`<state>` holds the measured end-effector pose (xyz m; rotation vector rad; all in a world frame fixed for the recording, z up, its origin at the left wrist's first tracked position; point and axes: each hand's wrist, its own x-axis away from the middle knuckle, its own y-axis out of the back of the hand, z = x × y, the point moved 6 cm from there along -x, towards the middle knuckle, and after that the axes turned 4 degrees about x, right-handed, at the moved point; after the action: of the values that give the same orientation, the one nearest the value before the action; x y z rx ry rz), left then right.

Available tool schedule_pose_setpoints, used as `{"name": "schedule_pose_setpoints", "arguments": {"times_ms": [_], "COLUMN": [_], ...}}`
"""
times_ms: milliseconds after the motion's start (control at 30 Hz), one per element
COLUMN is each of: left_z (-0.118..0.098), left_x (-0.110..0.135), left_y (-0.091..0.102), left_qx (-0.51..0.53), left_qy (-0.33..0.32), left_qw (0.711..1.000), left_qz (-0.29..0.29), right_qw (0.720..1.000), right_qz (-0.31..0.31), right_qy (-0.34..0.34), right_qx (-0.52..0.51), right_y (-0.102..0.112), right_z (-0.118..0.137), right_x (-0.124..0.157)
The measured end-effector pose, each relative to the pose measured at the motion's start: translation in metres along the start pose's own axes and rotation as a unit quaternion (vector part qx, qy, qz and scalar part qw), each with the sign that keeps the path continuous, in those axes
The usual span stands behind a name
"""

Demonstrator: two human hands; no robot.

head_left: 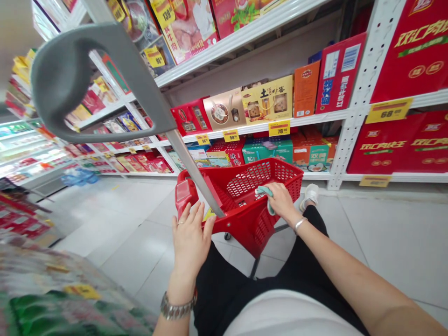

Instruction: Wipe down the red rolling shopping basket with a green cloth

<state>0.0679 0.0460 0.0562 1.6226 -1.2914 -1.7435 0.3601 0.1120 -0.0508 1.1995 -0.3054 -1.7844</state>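
Observation:
A red plastic shopping cart (245,242) stands in front of my legs, its perforated basket open at the top. A metal pole rises from its left end to a grey loop handle (140,79) at upper left. My left hand (192,233) lies on the cart's left corner with its fingers stretched out, a ring on one finger. My right hand (280,200) grips a pale green cloth (266,192) at the basket's near rim. Part of the cloth sticks out between the fingers and part hangs below them.
Shelves (255,42) of boxed goods with yellow price tags line the far side. Green and white packaged goods (49,312) stand at lower left, blurred. Pale floor tiles (133,233) run between them. A blue bundle (80,178) lies on the floor farther left.

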Motion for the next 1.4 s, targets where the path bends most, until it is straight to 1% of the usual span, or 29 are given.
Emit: {"name": "schedule_pose_setpoints", "arguments": {"times_ms": [67, 100, 167, 233, 300, 367, 433, 467, 533, 600, 700, 767, 800, 867, 900, 933, 967, 1000, 1033, 1067, 1100, 1167, 1200, 1267, 1333, 1400], "left_z": [0.014, 0.022, 0.037, 0.048, 0.056, 0.06, 0.063, 0.064, 0.066, 0.069, 0.073, 0.076, 0.076, 0.071, 0.064, 0.054, 0.04, 0.024, 0.007, -0.009, -0.022, -0.039, -0.042, -0.039, -0.028, -0.016], "left_x": [-0.005, -0.006, -0.006, -0.001, 0.006, 0.011, 0.013, 0.013, 0.011, 0.006, 0.0, 0.004, 0.009, 0.025, 0.034, 0.041, 0.044, 0.043, 0.037, 0.026, 0.011, -0.024, -0.04, -0.064, -0.073, -0.072], "left_y": [0.001, 0.002, 0.004, 0.004, 0.001, -0.003, -0.006, -0.006, -0.005, -0.004, -0.003, -0.004, -0.004, -0.002, -0.001, 0.0, -0.001, -0.002, -0.005, -0.01, -0.015, -0.028, -0.035, -0.051, -0.067, -0.078], "left_qx": [-0.028, -0.043, -0.062, -0.06, -0.049, -0.042, -0.038, -0.036, -0.033, -0.034, -0.035, -0.034, -0.034, -0.035, -0.033, -0.027, -0.014, 0.006, 0.03, 0.046, 0.044, 0.037, 0.028, -0.007, -0.049, -0.082], "left_qy": [0.025, 0.037, 0.055, 0.057, 0.046, 0.035, 0.034, 0.038, 0.047, 0.057, 0.069, 0.077, 0.08, 0.07, 0.05, 0.015, -0.03, -0.084, -0.135, -0.168, -0.175, -0.145, -0.118, -0.053, 0.001, 0.025], "left_qw": [0.999, 0.998, 0.995, 0.992, 0.988, 0.986, 0.986, 0.986, 0.985, 0.985, 0.985, 0.985, 0.982, 0.973, 0.967, 0.961, 0.958, 0.957, 0.958, 0.961, 0.968, 0.983, 0.99, 0.998, 0.999, 0.995], "left_qz": [0.0, -0.01, -0.05, -0.1, -0.137, -0.155, -0.16, -0.161, -0.161, -0.159, -0.151, -0.153, -0.165, -0.217, -0.249, -0.274, -0.284, -0.279, -0.252, -0.213, -0.174, -0.103, -0.075, -0.025, 0.02, 0.052], "right_qw": [1.0, 1.0, 0.999, 0.996, 0.991, 0.985, 0.981, 0.98, 0.979, 0.979, 0.986, 0.992, 0.995, 0.997, 0.998, 0.999, 0.999, 0.999, 0.999, 0.999, 0.999, 0.998, 0.997, 0.996, 0.993, 0.99], "right_qz": [0.01, 0.017, 0.034, 0.059, 0.089, 0.113, 0.124, 0.125, 0.122, 0.111, 0.091, 0.077, 0.068, 0.05, 0.04, 0.032, 0.024, 0.018, 0.014, 0.015, 0.021, 0.043, 0.055, 0.075, 0.092, 0.097], "right_qy": [0.015, 0.022, 0.028, 0.037, 0.061, 0.091, 0.106, 0.11, 0.119, 0.126, 0.108, 0.081, 0.067, 0.046, 0.042, 0.04, 0.039, 0.04, 0.04, 0.041, 0.043, 0.044, 0.043, 0.05, 0.075, 0.093], "right_qx": [-0.005, -0.011, -0.027, -0.05, -0.076, -0.096, -0.105, -0.108, -0.116, -0.116, -0.085, -0.055, -0.041, -0.022, -0.016, -0.011, -0.005, 0.001, 0.007, 0.012, 0.015, 0.019, 0.019, 0.009, -0.017, -0.039], "right_y": [-0.001, -0.002, -0.005, -0.01, -0.017, -0.025, -0.03, -0.031, -0.029, -0.024, -0.014, -0.008, -0.006, -0.002, -0.001, -0.001, -0.001, -0.002, -0.003, -0.005, -0.007, -0.012, -0.014, -0.017, -0.019, -0.019], "right_z": [0.01, 0.017, 0.034, 0.057, 0.086, 0.112, 0.128, 0.131, 0.129, 0.116, 0.08, 0.053, 0.041, 0.025, 0.022, 0.022, 0.025, 0.03, 0.037, 0.045, 0.053, 0.067, 0.072, 0.079, 0.081, 0.075], "right_x": [0.005, 0.007, 0.01, 0.011, 0.009, 0.006, 0.004, 0.004, 0.007, 0.012, 0.018, 0.019, 0.019, 0.018, 0.018, 0.019, 0.02, 0.021, 0.022, 0.023, 0.024, 0.024, 0.024, 0.024, 0.025, 0.027]}}
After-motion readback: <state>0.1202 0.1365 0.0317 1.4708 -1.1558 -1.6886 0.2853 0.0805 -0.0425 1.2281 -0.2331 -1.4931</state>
